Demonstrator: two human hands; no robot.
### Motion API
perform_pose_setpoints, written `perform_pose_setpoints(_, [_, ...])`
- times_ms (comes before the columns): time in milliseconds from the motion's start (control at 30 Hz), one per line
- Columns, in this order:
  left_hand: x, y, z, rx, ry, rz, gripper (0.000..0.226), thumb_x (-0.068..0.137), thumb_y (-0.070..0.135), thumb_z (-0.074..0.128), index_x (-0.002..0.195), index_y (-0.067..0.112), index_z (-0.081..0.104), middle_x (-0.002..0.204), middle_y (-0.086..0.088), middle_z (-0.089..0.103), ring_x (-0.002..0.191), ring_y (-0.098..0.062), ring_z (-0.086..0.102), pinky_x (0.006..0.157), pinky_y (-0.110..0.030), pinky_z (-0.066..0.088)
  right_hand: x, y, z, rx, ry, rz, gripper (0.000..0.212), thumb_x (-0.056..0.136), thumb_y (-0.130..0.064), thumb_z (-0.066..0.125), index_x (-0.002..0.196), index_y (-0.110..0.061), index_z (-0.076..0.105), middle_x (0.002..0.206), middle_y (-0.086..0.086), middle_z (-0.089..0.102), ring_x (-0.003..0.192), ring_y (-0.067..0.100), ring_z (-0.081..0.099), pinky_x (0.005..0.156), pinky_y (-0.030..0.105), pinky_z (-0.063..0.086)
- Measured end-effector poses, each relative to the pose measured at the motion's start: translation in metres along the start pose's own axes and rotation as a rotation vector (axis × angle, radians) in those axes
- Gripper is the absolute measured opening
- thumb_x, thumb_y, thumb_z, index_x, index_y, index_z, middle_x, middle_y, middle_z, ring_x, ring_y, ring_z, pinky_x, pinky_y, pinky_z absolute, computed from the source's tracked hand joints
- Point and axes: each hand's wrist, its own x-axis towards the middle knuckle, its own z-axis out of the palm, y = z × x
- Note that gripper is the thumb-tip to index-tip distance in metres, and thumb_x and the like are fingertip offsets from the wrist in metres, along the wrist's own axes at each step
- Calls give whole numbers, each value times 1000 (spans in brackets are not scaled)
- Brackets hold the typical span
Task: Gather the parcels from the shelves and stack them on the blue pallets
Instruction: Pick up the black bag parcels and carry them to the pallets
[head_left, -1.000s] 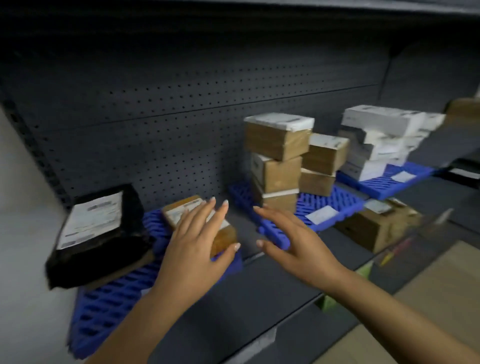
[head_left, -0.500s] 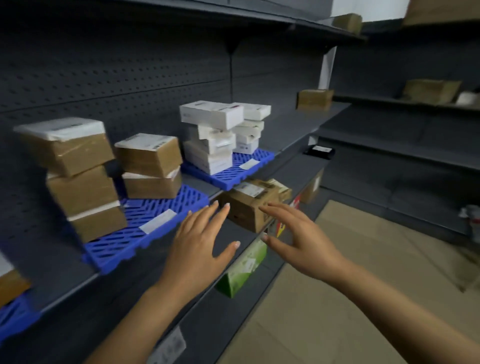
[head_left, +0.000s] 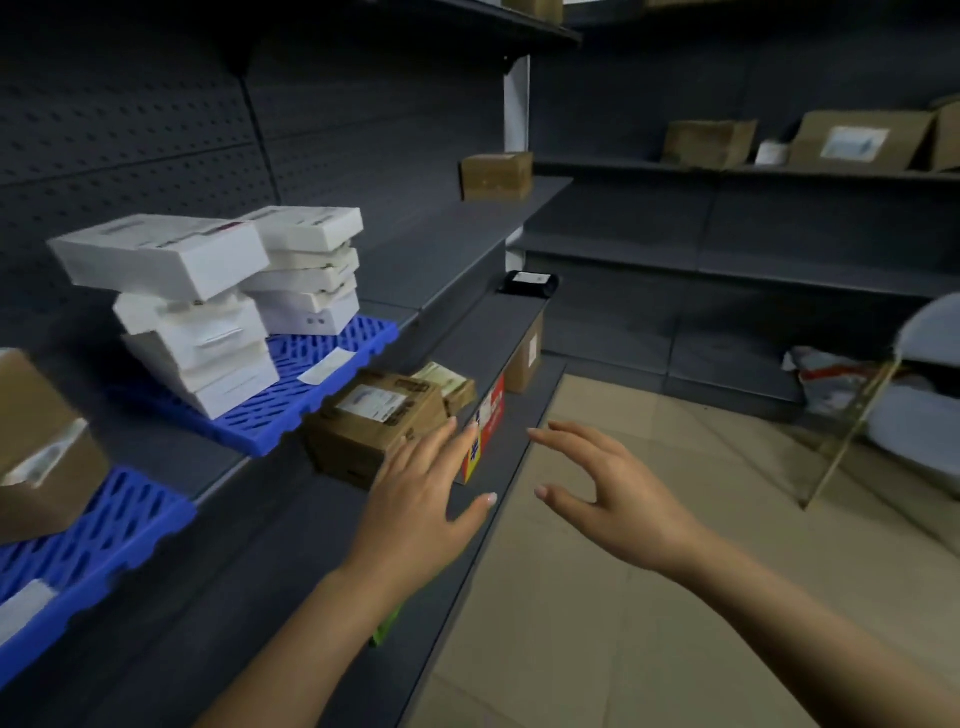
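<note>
Head view shows our left hand (head_left: 415, 499) and right hand (head_left: 618, 493), each grip spread and holding nothing, just short of a loose brown parcel (head_left: 374, 421) on the grey shelf (head_left: 291, 519). At 10 o'clock, 2 stacks of white parcels (head_left: 208, 312) already sit on a blue pallet (head_left: 291, 410). Left to gather: this parcel, a brown box (head_left: 496, 175) at 12 o'clock, and cartons (head_left: 862, 139) at 2 o'clock.
</note>
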Motion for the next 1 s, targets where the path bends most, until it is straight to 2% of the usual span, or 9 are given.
perform_pose_setpoints(100, [55,-9,22,-9,-17,14,81,78,70,23,150,34,19,157,11,20,142,-10,17,111,-23,0,38,35,-10,-27,6,42,55,92,-43,55,142,-41,33,149,-12,32,138,7,28,109,20,25])
perform_pose_setpoints(233, [133,-21,45,-22,-46,38,74,88,67,35,151,37,11,158,12,15,143,-10,13,115,-28,11,89,76,-25,-61,-10,96,55,93,-44,52,143,-42,29,152,-12,28,139,5,23,108,17,19])
perform_pose_setpoints(300, [172,-23,54,-34,-48,61,79,81,71,26,151,36,14,157,13,18,142,-9,16,113,-29,17,111,96,-32,-54,2,123,55,93,-44,51,143,-43,29,153,-12,26,140,5,22,109,18,19])
perform_pose_setpoints(400, [224,-20,69,-31,-51,101,82,77,71,21,150,33,22,156,10,23,141,-11,20,115,-30,13,135,127,-45,-70,28,165,55,93,-45,51,144,-42,29,153,-12,26,139,4,22,106,15,17])
perform_pose_setpoints(567, [301,-3,100,-25,-54,164,69,92,58,44,151,34,16,157,13,16,142,-7,12,113,-24,-4,171,191,-71,-47,70,216,55,93,-43,53,143,-40,31,152,-9,29,139,6,24,105,15,19])
perform_pose_setpoints(667, [350,15,125,-36,-45,182,68,93,54,46,151,34,17,157,13,17,139,-5,10,112,-22,-5,196,240,-88,-60,81,216,55,92,-43,53,143,-39,32,152,-9,30,139,6,25,108,19,22])
perform_pose_setpoints(800, [421,45,165,-25,-1,185,69,90,59,45,150,31,23,156,9,24,140,-8,17,111,-21,-5,229,313,-117,-51,83,196,55,92,-42,54,143,-39,33,153,-10,28,139,5,23,108,16,19])
perform_pose_setpoints(1000, [521,86,219,4,3,145,69,91,58,43,150,31,23,155,8,25,141,-10,21,115,-26,-3,281,415,-172,-78,49,178,55,92,-44,53,143,-40,32,153,-11,27,139,5,22,106,16,17])
